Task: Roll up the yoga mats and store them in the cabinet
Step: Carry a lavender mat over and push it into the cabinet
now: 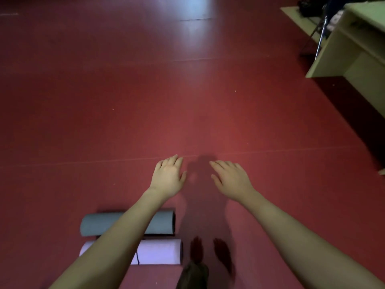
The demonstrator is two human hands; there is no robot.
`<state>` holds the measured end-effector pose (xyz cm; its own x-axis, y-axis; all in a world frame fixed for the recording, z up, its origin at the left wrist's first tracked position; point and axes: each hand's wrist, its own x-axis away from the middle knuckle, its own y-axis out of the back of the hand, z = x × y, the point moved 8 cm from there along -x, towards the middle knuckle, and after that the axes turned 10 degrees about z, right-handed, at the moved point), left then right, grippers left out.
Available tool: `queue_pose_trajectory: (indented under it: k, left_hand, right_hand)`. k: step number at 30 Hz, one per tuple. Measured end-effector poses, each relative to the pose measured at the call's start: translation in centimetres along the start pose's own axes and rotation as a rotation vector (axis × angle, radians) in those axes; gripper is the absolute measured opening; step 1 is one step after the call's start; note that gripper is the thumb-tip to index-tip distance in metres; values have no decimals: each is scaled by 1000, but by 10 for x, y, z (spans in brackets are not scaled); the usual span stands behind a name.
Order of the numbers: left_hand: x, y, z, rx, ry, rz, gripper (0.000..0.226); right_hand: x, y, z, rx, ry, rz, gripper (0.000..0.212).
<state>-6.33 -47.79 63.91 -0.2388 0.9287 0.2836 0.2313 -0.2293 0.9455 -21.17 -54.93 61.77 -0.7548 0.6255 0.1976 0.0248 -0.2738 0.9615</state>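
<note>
Two rolled yoga mats lie side by side on the red floor at the lower left: a grey-blue mat [98, 225] farther from me and a pale lilac mat [158, 251] nearer, with a thin dark strap around it. My left forearm crosses over both. My left hand [167, 177] hovers above the floor beyond the mats, fingers straight, holding nothing. My right hand [231, 179] floats level with it to the right, fingers relaxed and empty.
A pale green desk or cabinet [354, 53] stands at the upper right, with chair legs [318, 36] and dark items behind it. My feet in red footwear [220, 250] show at the bottom centre. Red floor [145, 90] stretches ahead.
</note>
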Motion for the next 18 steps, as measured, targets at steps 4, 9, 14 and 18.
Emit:
queue_pose_trajectory:
  k: [4, 9, 14, 18]
  left_hand:
    - [33, -14, 22, 1, -39, 10, 53]
    - [71, -37, 37, -19, -88, 44, 54]
    - [95, -49, 54, -60, -158, 90, 58]
    - [106, -51, 75, -54, -216, 94, 57]
  right_hand:
    - [19, -23, 32, -1, -36, 24, 45]
    - [48, -42, 67, -20, -82, -1, 48]
    - [69, -55, 103, -22, -136, 17, 50]
    - [72, -68, 132, -53, -172, 10, 50]
